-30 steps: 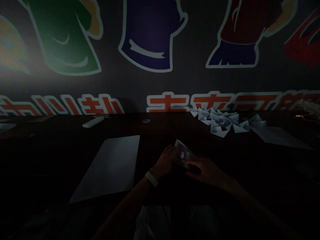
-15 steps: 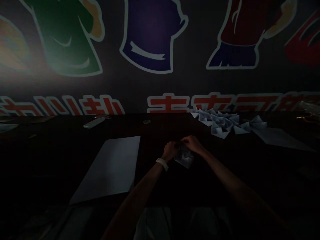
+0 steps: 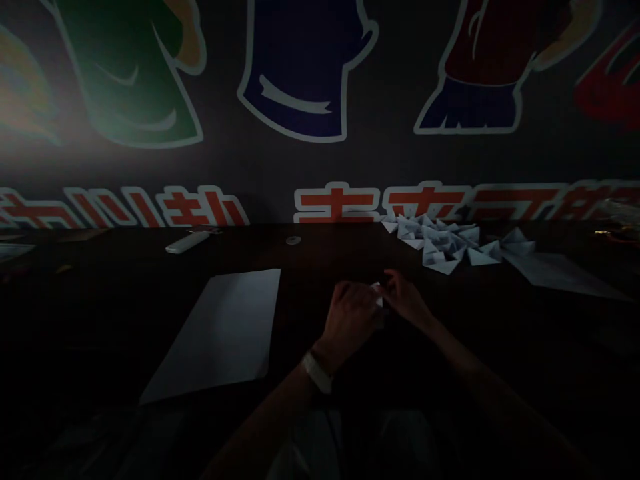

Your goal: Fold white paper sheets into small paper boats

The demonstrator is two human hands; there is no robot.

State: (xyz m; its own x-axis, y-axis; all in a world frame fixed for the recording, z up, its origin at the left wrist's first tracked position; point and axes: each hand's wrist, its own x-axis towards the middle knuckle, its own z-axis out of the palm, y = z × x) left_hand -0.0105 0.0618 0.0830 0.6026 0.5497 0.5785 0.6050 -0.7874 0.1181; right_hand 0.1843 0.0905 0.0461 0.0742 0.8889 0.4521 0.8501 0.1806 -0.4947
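Dim room: a dark tabletop [image 3: 100, 300] runs beneath a wall mural of cartoon figures [image 3: 300, 80]. Over the middle of the tabletop, the left hand [image 3: 350, 320] and right hand [image 3: 406, 301] meet. Their curled fingers pinch a small folded white paper piece [image 3: 379, 301], mostly hidden between them. A flat white paper sheet [image 3: 220, 333] lies just to the left. A pile of folded white paper boats [image 3: 440, 243] sits farther back, to the right.

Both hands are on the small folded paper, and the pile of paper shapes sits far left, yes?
No. The head view shows the pile of paper shapes far right; the left hand and right hand are on the small folded paper.
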